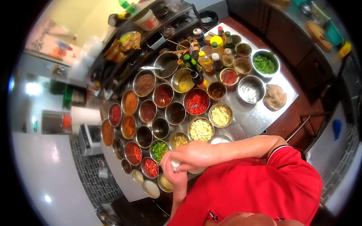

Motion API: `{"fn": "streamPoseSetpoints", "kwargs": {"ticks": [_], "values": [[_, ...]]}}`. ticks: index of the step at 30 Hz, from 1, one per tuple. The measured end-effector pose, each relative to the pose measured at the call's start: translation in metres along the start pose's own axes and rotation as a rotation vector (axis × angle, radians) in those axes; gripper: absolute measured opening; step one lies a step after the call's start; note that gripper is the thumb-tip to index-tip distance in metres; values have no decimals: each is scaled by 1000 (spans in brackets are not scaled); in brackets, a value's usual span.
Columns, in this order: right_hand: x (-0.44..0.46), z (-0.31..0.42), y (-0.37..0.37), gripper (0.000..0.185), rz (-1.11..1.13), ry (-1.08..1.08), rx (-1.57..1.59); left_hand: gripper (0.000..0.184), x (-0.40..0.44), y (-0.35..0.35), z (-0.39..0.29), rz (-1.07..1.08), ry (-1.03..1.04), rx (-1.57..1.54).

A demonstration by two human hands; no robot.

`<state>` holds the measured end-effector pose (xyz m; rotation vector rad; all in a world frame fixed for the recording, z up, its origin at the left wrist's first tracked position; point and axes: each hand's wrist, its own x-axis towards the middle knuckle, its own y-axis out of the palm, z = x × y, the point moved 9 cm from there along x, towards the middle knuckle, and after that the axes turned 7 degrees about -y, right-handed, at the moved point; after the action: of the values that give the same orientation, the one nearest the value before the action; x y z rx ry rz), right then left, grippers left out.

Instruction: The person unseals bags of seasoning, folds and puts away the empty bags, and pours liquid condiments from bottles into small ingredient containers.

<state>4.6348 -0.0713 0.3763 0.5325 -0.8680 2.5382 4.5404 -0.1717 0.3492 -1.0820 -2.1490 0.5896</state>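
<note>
My right hand (193, 153) reaches in from the right, its fingers closed against my left hand (168, 164). A small white object (175, 164) shows between the two closed hands; most of it is covered and its kind is unclear. The hands are above the near side of a crowd of metal bowls. By the left hand's fingers stands a bowl of chopped green peppers (160, 150). A bowl of cut red chillies (151, 167) is left of the hands. Just beyond the right hand are a bowl of yellowish pieces (180, 140) and one of pale cloves (201, 130).
The steel table (245, 116) carries several bowls of spices and sauces. Bottles (206, 62) stand at its far side, near a bowl of chopped greens (265, 63) and a brownish bundle (275, 98). A shelf (169, 20) runs behind; a counter (318, 22) lies at upper right.
</note>
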Motion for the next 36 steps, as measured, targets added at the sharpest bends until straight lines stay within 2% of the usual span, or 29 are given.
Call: {"fn": "streamPoseSetpoints", "kwargs": {"ticks": [1, 2, 3, 4, 5, 6, 7, 8, 9, 10, 12, 15, 17, 18, 22, 23, 25, 29, 36], "values": [[2, -3, -12, 38, 11, 2, 14, 37, 0, -2, 4, 4, -24, -3], [5, -20, -33, 40, -53, 67, -83, 37, 1, -8, 0, 4, -13, -16], [5, -36, -65, 38, -181, 0, -198, 39, 1, -12, 0, -10, -21, 19], [9, -53, -105, 36, -195, 85, -331, 40, 0, -17, 1, -24, -29, 54], [7, -78, -143, 36, -307, 33, -478, 42, -2, -21, 4, -37, -37, 86], [5, -117, -180, 32, -344, 111, -591, 44, -4, -25, 7, -53, -41, 97], [7, -142, -221, 29, -264, 417, -632, 43, -7, -27, 9, -60, -49, 107], [0, -189, -254, 29, -369, 377, -730, 42, -9, -29, 11, -68, -57, 117], [-5, -213, -283, 35, -348, 413, -811, 42, -12, -31, 12, -77, -66, 128], [-8, -236, -304, 40, -319, 537, -824, 41, -14, -32, 11, -84, -54, 125], [-15, -286, -327, 41, -210, 635, -907, 40, -18, -33, 8, -96, -30, 121], [-27, -324, -319, 38, 64, 860, -821, 39, -23, -33, 11, -80, -64, 125], [-33, -368, -316, 35, 95, 834, -850, 39, -25, -33, 12, -47, -91, 109], [-32, -371, -312, 34, 112, 821, -864, 39, -26, -33, 12, -32, -106, 102], [-25, -343, -341, 38, -129, 794, -917, 38, -23, -33, 11, -29, -121, 95], [-23, -332, -350, 41, -139, 855, -918, 38, -23, -34, 12, -33, -130, 92], [-15, -309, -369, 42, -187, 739, -1024, 38, -23, -35, 13, -39, -137, 86], [-11, -269, -385, 43, -299, 680, -1001, 38, -17, -33, 12, -38, -107, 63], [-3, -154, -376, 40, -485, 414, -1072, 39, -4, -26, 3, -22, -17, 49]]}}
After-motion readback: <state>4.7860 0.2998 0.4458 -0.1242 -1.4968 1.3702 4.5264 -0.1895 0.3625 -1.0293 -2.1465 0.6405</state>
